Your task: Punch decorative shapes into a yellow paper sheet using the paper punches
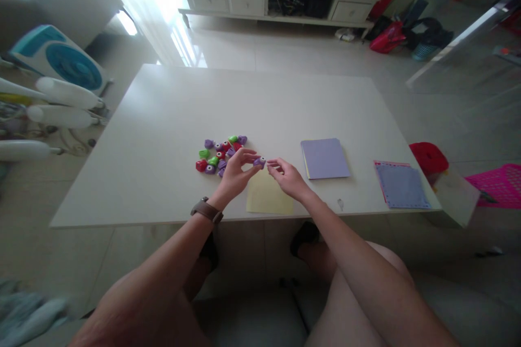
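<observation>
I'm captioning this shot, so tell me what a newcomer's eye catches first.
First, the bright cluster of red, green and purple pieces on the white table, by the left hand. Next, the small purple piece held in that hand, near the yellow sheet. Then the flat purple square to the right of the right hand.

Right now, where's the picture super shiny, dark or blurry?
Head view: white glare streaks the glossy tile floor at upper left; head view: shade dims the floor beneath the white rectangular table; head view: the crumpled grey-blue cloth at bottom left looks smeary, and the small purple piece in the left hand looks slightly fuzzy.
</observation>
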A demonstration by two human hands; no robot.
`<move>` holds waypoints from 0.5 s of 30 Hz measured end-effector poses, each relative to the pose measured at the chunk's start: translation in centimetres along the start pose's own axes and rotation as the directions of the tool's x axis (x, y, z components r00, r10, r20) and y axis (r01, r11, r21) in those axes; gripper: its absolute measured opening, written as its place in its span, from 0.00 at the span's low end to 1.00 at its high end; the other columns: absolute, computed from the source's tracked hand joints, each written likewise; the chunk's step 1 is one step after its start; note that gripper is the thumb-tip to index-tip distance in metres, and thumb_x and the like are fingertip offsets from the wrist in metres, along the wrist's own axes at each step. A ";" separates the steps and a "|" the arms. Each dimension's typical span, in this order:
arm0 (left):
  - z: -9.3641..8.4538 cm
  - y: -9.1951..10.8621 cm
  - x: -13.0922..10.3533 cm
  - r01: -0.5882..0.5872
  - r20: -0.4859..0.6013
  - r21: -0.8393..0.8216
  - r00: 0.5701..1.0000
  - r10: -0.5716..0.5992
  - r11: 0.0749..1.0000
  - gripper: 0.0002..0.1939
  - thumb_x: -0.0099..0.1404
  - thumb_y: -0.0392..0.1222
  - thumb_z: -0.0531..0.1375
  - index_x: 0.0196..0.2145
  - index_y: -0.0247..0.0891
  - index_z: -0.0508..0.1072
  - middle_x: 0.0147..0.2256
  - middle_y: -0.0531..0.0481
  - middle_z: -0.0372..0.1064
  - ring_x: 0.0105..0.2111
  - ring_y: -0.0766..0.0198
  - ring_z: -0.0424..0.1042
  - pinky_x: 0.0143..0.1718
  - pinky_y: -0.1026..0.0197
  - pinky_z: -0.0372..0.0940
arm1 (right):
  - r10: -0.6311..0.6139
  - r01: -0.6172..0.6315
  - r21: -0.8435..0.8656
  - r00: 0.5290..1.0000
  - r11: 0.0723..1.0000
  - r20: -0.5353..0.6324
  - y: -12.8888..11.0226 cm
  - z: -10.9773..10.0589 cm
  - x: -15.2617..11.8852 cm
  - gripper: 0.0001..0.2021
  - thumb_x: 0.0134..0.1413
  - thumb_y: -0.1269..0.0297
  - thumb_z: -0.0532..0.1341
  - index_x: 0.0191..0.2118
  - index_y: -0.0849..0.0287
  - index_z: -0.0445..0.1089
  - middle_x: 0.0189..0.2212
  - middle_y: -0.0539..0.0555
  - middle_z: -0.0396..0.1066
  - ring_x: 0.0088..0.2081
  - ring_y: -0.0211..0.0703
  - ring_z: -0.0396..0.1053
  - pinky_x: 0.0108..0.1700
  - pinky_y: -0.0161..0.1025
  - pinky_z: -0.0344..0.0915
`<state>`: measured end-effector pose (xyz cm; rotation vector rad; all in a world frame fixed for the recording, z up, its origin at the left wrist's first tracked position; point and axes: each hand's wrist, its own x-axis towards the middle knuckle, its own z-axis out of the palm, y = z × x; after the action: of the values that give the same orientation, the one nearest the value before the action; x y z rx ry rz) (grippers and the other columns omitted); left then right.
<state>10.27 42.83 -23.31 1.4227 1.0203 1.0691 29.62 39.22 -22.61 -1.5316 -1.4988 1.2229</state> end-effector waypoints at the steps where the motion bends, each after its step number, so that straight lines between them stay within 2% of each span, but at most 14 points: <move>1: 0.2 0.0 -0.1 0.024 0.023 -0.059 0.999 -0.022 0.998 0.22 0.59 0.47 0.73 0.46 0.40 0.71 0.44 0.45 0.79 0.45 0.56 0.80 0.49 0.50 0.74 | 0.033 -0.034 0.168 0.999 0.985 0.012 0.0 0.1 0.2 0.14 0.67 0.55 0.61 0.52 0.56 0.73 0.46 0.58 0.79 0.43 0.46 0.78 0.48 0.47 0.74; 3: 0.6 0.1 -0.2 0.063 0.048 -0.134 0.997 -0.057 0.989 0.25 0.57 0.48 0.75 0.46 0.40 0.70 0.42 0.47 0.78 0.43 0.56 0.80 0.46 0.51 0.76 | 0.062 -0.073 0.390 0.997 0.918 0.040 -0.1 0.4 0.5 0.18 0.61 0.49 0.66 0.51 0.55 0.74 0.41 0.56 0.80 0.39 0.44 0.78 0.44 0.45 0.75; 7: 0.9 0.4 -0.6 0.073 0.047 -0.107 0.997 -0.068 0.992 0.23 0.57 0.47 0.75 0.45 0.40 0.71 0.39 0.48 0.78 0.45 0.55 0.80 0.51 0.48 0.75 | 0.084 -0.074 0.539 0.996 0.839 0.006 -0.4 0.7 0.7 0.21 0.46 0.49 0.77 0.40 0.56 0.76 0.35 0.53 0.80 0.37 0.43 0.78 0.46 0.44 0.77; 11: 0.9 0.2 -1.0 0.038 0.040 0.112 0.998 -0.043 0.993 0.21 0.60 0.43 0.72 0.48 0.41 0.73 0.51 0.44 0.77 0.54 0.51 0.77 0.56 0.44 0.73 | 0.172 -0.082 0.624 0.982 0.777 -0.084 -0.5 0.7 0.7 0.22 0.43 0.49 0.78 0.36 0.57 0.74 0.33 0.52 0.81 0.34 0.40 0.78 0.43 0.41 0.77; 13: 0.9 -0.4 -1.2 0.036 0.086 0.233 0.995 -0.057 0.972 0.23 0.60 0.40 0.71 0.53 0.43 0.73 0.55 0.42 0.75 0.57 0.50 0.75 0.56 0.44 0.72 | 0.216 -0.086 0.673 0.970 0.735 -0.111 -0.6 0.5 0.7 0.21 0.43 0.51 0.78 0.36 0.57 0.73 0.33 0.51 0.81 0.31 0.39 0.78 0.39 0.38 0.76; 15: 1.0 -1.2 -1.6 0.003 0.163 0.365 0.984 -0.066 0.931 0.26 0.61 0.36 0.70 0.56 0.43 0.74 0.59 0.41 0.73 0.60 0.48 0.72 0.60 0.42 0.69 | 0.250 -0.095 0.727 0.962 0.680 -0.108 -0.9 0.3 0.6 0.19 0.45 0.53 0.78 0.35 0.57 0.72 0.31 0.50 0.80 0.29 0.38 0.78 0.35 0.35 0.74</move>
<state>10.80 41.19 -24.71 1.7551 1.1523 0.7372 28.98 39.83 -22.02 -1.2019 -0.5990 1.4773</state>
